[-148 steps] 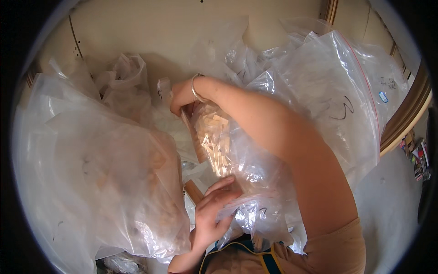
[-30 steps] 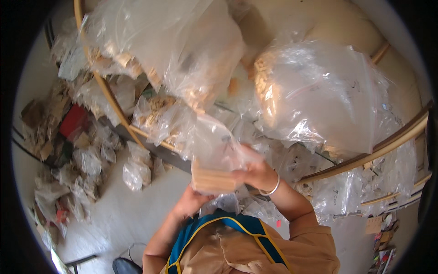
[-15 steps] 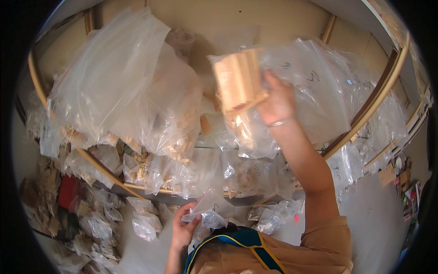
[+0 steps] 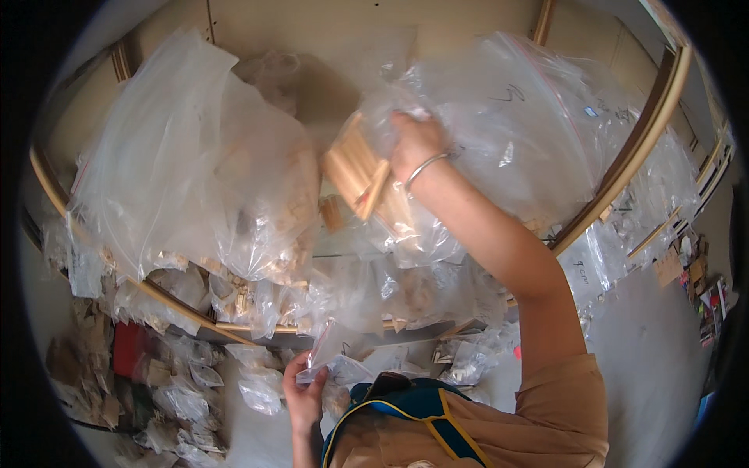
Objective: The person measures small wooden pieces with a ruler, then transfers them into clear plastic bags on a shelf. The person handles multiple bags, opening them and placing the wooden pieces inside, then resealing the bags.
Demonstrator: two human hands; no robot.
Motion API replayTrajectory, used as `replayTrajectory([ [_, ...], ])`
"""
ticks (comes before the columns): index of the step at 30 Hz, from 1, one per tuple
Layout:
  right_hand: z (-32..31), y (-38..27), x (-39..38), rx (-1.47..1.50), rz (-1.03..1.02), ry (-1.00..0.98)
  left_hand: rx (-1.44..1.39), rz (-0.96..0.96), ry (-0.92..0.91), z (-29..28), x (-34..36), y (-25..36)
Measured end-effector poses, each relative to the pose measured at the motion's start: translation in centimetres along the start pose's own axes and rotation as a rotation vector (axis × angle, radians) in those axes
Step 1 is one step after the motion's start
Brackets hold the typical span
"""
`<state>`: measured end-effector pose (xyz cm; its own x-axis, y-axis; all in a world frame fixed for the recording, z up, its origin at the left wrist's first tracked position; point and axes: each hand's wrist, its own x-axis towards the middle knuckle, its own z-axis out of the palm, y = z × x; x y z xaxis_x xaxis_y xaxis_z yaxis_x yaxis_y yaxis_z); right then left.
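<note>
My right hand [image 4: 417, 144], with a metal bangle at its wrist, reaches up among the clear bags on the shelf. Its fingers are closed on the clear plastic of a bag of wooden pieces [image 4: 355, 168]. These light, straight-edged pieces hang tilted below and left of the hand, a little blurred. Low in the view, near my chest, my left hand [image 4: 304, 386] pinches a small clear zip bag [image 4: 334, 351] with a dark handwritten mark. Whether that bag holds anything I cannot make out.
Large clear bags [image 4: 164, 156] fill the shelf's left side, and more marked bags [image 4: 538, 125] stand at the right. A curved-looking wooden shelf edge [image 4: 647, 148] rises on the right. Smaller bags [image 4: 179, 398] and a red item [image 4: 129, 351] lie lower left.
My right hand has moved left and slightly up, and the wooden pieces have swung lower and to the left, more tilted. My left hand still holds the zip bag, slightly lower and further left.
</note>
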<state>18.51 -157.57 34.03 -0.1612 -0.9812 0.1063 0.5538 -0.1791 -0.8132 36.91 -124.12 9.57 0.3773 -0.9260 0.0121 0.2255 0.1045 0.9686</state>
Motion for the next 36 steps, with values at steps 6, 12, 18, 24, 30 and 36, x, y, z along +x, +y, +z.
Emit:
replayTrajectory([
  [6,-3.7,-3.1,-7.0,-0.652,-0.311,-0.562,0.162,0.087,-0.031,1.1,-0.1,1.8],
  [12,-13.1,-14.4,-12.0,-0.754,-0.928,-0.501,0.309,0.193,-0.081,1.5,-0.7,2.7],
  [18,-21.5,-17.3,-15.1,-1.086,-0.138,-0.360,0.327,0.286,-0.164,2.8,-0.3,3.6],
  [24,-20.0,-13.8,-12.3,-0.653,-0.292,-0.171,0.394,0.390,-0.199,3.8,0.0,3.9],
  [30,-12.4,-11.8,-10.8,-0.994,-0.643,-0.420,0.442,0.434,-0.216,3.2,-1.5,3.6],
  [36,-5.2,-16.4,-6.1,-0.885,-0.431,-0.325,0.309,0.367,-0.051,2.4,-3.2,3.5],
])
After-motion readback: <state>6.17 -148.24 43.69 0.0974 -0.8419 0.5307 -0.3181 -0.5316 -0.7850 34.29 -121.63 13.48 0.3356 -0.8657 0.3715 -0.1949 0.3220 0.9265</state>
